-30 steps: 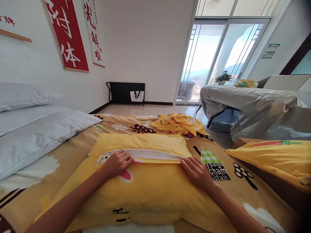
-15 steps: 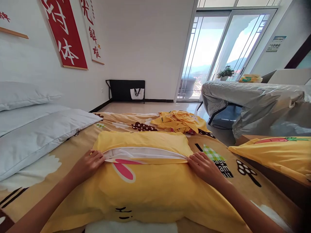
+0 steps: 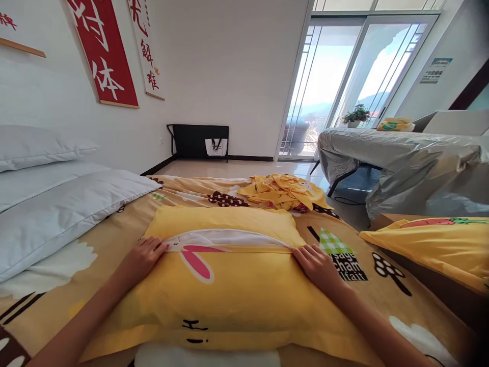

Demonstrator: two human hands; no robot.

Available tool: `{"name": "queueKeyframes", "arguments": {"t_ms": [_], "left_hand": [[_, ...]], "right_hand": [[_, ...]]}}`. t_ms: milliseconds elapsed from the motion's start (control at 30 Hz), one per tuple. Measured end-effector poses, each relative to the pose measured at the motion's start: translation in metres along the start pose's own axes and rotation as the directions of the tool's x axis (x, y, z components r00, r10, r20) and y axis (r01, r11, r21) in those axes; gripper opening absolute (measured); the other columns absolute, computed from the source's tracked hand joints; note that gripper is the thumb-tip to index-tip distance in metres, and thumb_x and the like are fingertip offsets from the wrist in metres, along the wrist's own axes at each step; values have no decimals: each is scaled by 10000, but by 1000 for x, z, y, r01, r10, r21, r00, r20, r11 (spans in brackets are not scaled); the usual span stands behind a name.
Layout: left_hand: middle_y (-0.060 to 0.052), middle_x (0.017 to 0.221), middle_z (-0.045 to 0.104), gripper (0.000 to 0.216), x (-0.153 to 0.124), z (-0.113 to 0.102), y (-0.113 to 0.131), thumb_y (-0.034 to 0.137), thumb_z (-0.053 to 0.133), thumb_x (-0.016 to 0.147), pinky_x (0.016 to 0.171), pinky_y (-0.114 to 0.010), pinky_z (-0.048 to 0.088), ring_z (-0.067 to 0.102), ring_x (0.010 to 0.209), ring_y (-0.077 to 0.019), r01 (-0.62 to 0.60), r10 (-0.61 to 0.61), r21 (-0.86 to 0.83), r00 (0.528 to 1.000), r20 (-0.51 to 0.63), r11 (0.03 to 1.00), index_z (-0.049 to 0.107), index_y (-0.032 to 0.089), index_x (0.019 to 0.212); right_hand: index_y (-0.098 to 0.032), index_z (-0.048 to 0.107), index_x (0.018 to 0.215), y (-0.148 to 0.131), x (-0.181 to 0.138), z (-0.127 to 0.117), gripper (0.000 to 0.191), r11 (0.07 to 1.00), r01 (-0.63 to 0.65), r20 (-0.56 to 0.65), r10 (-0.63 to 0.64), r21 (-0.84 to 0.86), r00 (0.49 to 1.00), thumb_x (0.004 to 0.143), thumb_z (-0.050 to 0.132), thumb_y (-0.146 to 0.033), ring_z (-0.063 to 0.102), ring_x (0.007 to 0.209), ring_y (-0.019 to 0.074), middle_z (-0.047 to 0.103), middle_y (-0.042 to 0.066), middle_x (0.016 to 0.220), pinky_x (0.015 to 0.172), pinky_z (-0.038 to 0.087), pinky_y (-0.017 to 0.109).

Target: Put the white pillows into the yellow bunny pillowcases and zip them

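A yellow pillowcase with pink-and-white rabbit ears lies flat before me on a patterned bedspread. Inside it is a white pillow, showing through the long slit of the opening. My left hand has its fingers closed on the left end of the opening's near edge. At the right end of the same edge, my right hand grips the cloth too, fingers curled over it. The fabric edge is stretched fairly straight between both hands. My fingertips are partly hidden by the cloth and knuckles.
White pillows are stacked on the left. Crumpled yellow cloths lie at the bed's far side. A yellow pillow rests on a cardboard box at right. Beyond stands a plastic-covered table near the glass door.
Both hands still hold the opening's edge. The near edge has shifted slightly away from me, the right hand moved slightly left, and the slit looks a little narrower.
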State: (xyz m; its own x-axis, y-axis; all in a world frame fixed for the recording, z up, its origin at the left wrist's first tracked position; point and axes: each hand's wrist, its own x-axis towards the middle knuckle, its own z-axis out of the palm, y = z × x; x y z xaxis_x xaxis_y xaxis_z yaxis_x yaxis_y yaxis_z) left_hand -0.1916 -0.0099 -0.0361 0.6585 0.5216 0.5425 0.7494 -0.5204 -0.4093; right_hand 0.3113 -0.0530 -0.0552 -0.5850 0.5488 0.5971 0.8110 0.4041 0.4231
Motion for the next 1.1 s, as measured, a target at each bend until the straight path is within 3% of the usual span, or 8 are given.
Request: {"name": "queueKeyframes", "arguments": {"t_ms": [167, 333, 467, 567, 700, 833, 967, 1100], "left_hand": [[-53, 915, 610, 155, -16, -5, -3, 145, 418, 855, 733, -291, 461, 567, 829, -183, 178, -135, -328, 979, 151, 928, 565, 193, 850], [-60, 885, 587, 134, 0, -34, 9, 132, 400, 811, 759, -302, 474, 554, 857, -191, 295, -281, -454, 955, 99, 841, 521, 189, 808], [-83, 1143, 591, 326, 44, -47, 32, 136, 349, 860, 931, -314, 429, 525, 1088, -193, 159, -102, -636, 987, 126, 755, 526, 187, 1129], [-51, 1069, 639, 281, 70, -40, 37, 219, 360, 893, 861, -285, 441, 577, 984, -190, 193, 65, -706, 945, 321, 681, 578, 201, 1069], [-13, 809, 640, 258, 68, -25, 27, 299, 363, 901, 686, -248, 419, 584, 744, -174, 355, 49, -682, 866, 497, 639, 586, 191, 829], [-13, 742, 601, 298, 50, -22, 23, 310, 321, 914, 668, -256, 388, 555, 703, -172, 385, -46, -661, 882, 469, 644, 511, 190, 719], [-13, 733, 564, 289, 44, -22, 21, 319, 299, 923, 660, -268, 387, 527, 688, -166, 396, -94, -694, 898, 430, 601, 458, 194, 716], [-12, 766, 559, 262, 45, -19, 21, 341, 308, 934, 684, -276, 397, 519, 706, -161, 418, -137, -696, 895, 424, 583, 440, 196, 760]], "right_hand": [[-182, 629, 895, -1, 0, -7, 213, 989, -72, 115, 57, 132, 992, 893, 423, -126, 539, 743, 189, 620, 62, 772, 716, 382, 330], [-190, 626, 925, -32, 65, -41, 238, 901, -96, 68, 75, 422, 995, 901, 398, -127, 555, 854, 186, 639, 84, 934, 766, 413, 319], [-199, 617, 1046, -77, 136, -46, 267, 713, -58, 186, -102, 699, 977, 967, 366, -247, 579, 896, 156, 670, 64, 968, 812, 411, 284], [-183, 644, 983, -97, 167, -34, 330, 703, -175, 411, -181, 690, 894, 955, 399, -402, 595, 828, 161, 684, 67, 923, 713, 390, 262], [-176, 651, 884, -106, 178, -24, 447, 767, -235, 609, -242, 597, 755, 932, 377, -526, 584, 726, 167, 683, 74, 846, 592, 305, 254], [-177, 639, 832, -112, 188, -25, 466, 809, -144, 590, -280, 569, 757, 983, 276, -428, 584, 723, 172, 677, 79, 812, 606, 279, 272], [-169, 613, 757, -121, 206, -25, 395, 815, -151, 523, -205, 559, 827, 969, 340, -359, 544, 682, 142, 655, 66, 783, 590, 266, 263], [-169, 593, 762, -128, 221, -21, 190, 755, -178, 552, -276, 631, 786, 881, 486, -272, 485, 643, 115, 636, 35, 763, 569, 268, 231]]}}
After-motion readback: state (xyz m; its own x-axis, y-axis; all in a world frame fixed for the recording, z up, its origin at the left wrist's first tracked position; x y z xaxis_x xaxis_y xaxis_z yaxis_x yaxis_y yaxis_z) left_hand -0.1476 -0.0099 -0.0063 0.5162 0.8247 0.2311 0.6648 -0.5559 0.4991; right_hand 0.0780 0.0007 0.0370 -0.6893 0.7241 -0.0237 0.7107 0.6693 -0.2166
